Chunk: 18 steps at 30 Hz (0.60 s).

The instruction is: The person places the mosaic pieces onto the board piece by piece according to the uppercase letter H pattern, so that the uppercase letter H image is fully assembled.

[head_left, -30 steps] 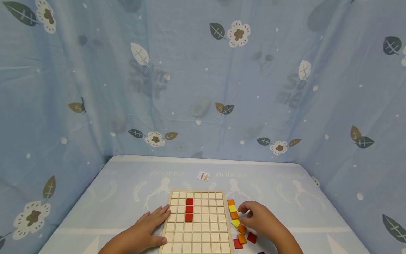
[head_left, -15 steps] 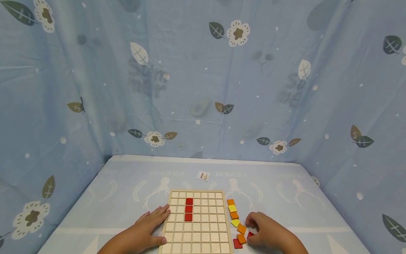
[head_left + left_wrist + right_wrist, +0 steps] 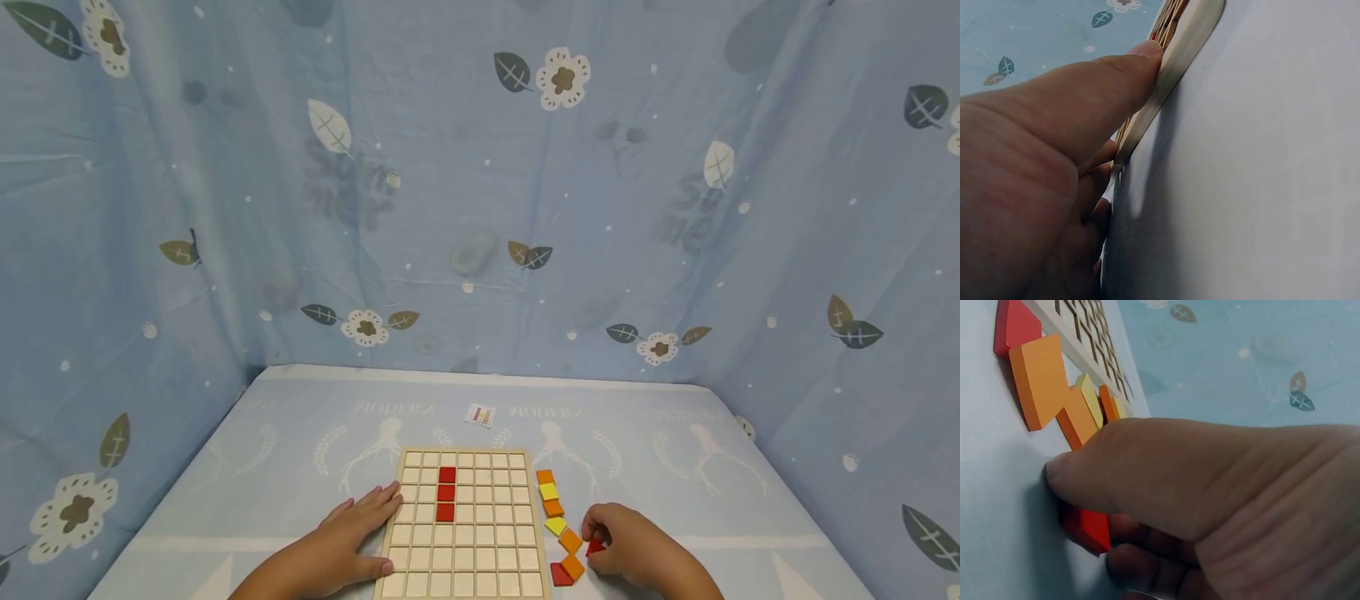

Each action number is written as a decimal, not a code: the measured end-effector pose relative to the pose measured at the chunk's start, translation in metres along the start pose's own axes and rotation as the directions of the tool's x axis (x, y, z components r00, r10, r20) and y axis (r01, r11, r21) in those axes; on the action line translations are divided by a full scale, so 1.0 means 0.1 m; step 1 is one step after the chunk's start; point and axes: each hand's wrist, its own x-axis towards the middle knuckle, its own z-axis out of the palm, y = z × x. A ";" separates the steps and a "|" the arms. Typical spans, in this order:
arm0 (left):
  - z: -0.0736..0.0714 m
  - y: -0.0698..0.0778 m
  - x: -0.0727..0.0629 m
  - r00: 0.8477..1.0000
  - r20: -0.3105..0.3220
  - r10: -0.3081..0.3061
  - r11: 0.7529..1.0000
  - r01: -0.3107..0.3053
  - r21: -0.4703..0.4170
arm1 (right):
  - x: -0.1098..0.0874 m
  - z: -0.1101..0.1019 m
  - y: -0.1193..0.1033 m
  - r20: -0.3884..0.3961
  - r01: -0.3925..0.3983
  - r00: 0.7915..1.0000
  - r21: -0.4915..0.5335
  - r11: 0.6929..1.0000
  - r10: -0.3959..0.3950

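My right hand (image 3: 637, 546) pinches a loose red tile (image 3: 594, 547) between thumb and fingers, right of the board. The right wrist view shows that red tile (image 3: 1087, 528) low between thumb and fingertips, tilted off the pale tabletop or resting on an edge; I cannot tell which. A wooden grid board (image 3: 463, 558) lies in front of me, with three red tiles (image 3: 446, 492) in one column. Along its left edge rests my left hand (image 3: 341, 542), fingers extended. The left wrist view has the left thumb (image 3: 1110, 81) against the board's rim.
Beside the board's right edge lies a string of loose tiles: another red tile (image 3: 561, 574), an orange tile (image 3: 573, 567), a yellow tile (image 3: 556, 526) and several more. A small patterned card (image 3: 481, 416) lies beyond the board. Blue floral cloth (image 3: 480, 208) surrounds the table.
My right hand has moved down and right from the yellow and orange tiles to the red tile and taken hold of it. The lower orange tile has turned slightly. My left hand stays put.
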 end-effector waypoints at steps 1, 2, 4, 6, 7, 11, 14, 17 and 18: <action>0.00 -0.01 0.00 1.000 0.001 0.003 1.000 -0.003 0.000 | 0.00 0.00 -0.01 -0.008 -0.018 1.000 -0.009 1.000 0.018; 0.01 -0.01 0.00 1.000 0.001 0.005 1.000 -0.005 -0.002 | 0.00 0.01 -0.01 -0.016 -0.041 0.999 -0.017 0.999 0.040; 0.01 -0.02 0.00 1.000 0.002 0.011 1.000 -0.011 -0.005 | -0.01 0.01 -0.02 -0.031 -0.081 0.996 -0.036 0.996 0.079; 0.01 -0.02 0.01 1.000 0.004 0.011 1.000 -0.011 -0.005 | -0.02 0.01 -0.02 -0.037 -0.105 0.994 -0.048 0.993 0.103; 0.01 -0.02 0.01 1.000 0.006 0.011 1.000 -0.011 -0.004 | -0.03 0.01 -0.02 -0.037 -0.113 0.993 -0.051 0.992 0.112; -0.01 0.00 0.02 1.000 0.007 0.006 1.000 -0.006 0.004 | -0.06 0.00 -0.03 -0.039 -0.117 0.993 -0.053 0.992 0.115; -0.02 0.00 0.02 1.000 0.011 0.002 1.000 -0.002 -0.005 | -0.04 0.01 -0.03 -0.045 -0.102 0.994 -0.052 0.993 0.099; -0.02 -0.01 0.01 1.000 0.017 -0.003 1.000 0.004 -0.020 | -0.02 0.01 -0.03 -0.070 -0.068 0.995 -0.058 0.996 0.064; -0.02 -0.02 0.01 1.000 0.018 -0.004 1.000 0.004 -0.023 | -0.01 0.00 -0.04 -0.079 -0.054 0.996 -0.056 0.997 0.050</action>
